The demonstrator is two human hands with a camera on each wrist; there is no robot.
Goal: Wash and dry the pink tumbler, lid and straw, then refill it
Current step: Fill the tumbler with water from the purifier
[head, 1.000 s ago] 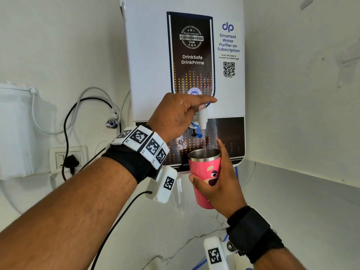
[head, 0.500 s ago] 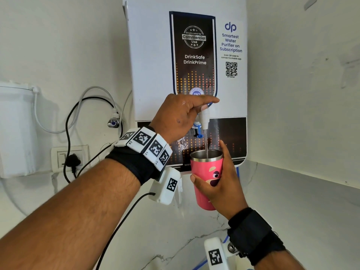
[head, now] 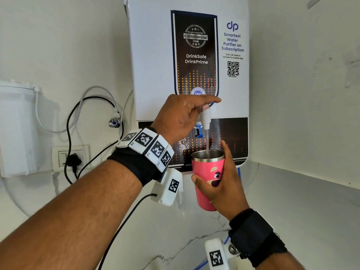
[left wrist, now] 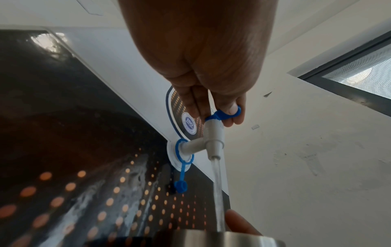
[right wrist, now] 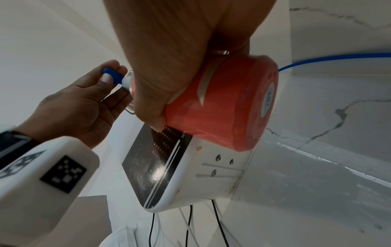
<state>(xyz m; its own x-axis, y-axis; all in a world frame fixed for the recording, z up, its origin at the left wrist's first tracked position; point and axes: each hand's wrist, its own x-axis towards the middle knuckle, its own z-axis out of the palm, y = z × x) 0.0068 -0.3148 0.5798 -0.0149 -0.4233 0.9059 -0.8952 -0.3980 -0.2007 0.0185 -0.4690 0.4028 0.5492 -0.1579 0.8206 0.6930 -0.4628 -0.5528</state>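
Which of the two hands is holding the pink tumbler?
The right hand grips the pink tumbler under the spout; the left hand instead pinches the blue tap lever above it.

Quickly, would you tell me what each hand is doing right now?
Left hand: pinching the blue tap lever, water running.
Right hand: gripping the pink tumbler under the stream.

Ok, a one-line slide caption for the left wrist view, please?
Left hand pinches the tap's blue lever while water streams into the tumbler's steel rim.
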